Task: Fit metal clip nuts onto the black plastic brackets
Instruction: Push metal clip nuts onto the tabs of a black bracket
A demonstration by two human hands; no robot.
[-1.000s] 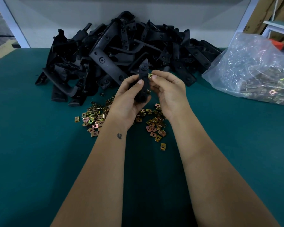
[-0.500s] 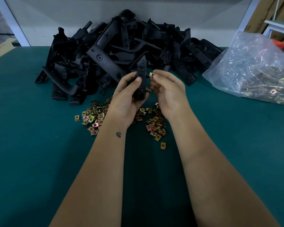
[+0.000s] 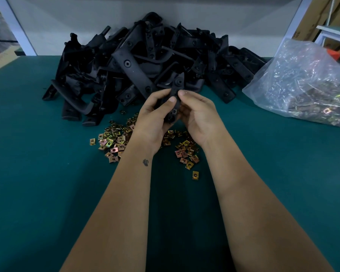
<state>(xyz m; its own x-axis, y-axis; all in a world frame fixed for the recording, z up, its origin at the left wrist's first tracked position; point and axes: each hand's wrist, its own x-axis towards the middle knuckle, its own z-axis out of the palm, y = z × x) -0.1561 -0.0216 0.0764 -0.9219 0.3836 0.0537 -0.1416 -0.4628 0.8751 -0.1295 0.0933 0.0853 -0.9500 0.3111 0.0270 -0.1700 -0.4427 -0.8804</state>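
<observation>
Head view, looking down, gives us first the green table (image 3: 47, 193), which fills most of what we see and carries everything else. At its far edge, against the pale wall, we see a big heap of black brackets (image 3: 126, 61), tangled long pieces with round holes, piled high and spilling toward us on the left. To the right of that heap lies a clear plastic bag (image 3: 302, 83), slumped on the table and full of small shiny metal parts. Our two bare forearms reach in from the near edge and meet just in front of the heap. Our left hand (image 3: 151, 118) is curled round one bracket (image 3: 177, 89), its thumb pressed on the front face; the bracket stands nearly upright, its upper end with a hole rising above our fingers. Our right hand (image 3: 198, 114) is curled against the bracket's right side, fingertips at its edge near the left thumb; we cannot tell whether a nut sits between those fingers. On the table beneath and on both sides of our wrists lies a loose scatter of clip nuts (image 3: 114, 140), small brass-coloured squares with holes. One single nut (image 3: 195, 175) lies apart, nearest to us, between our forearms.
</observation>
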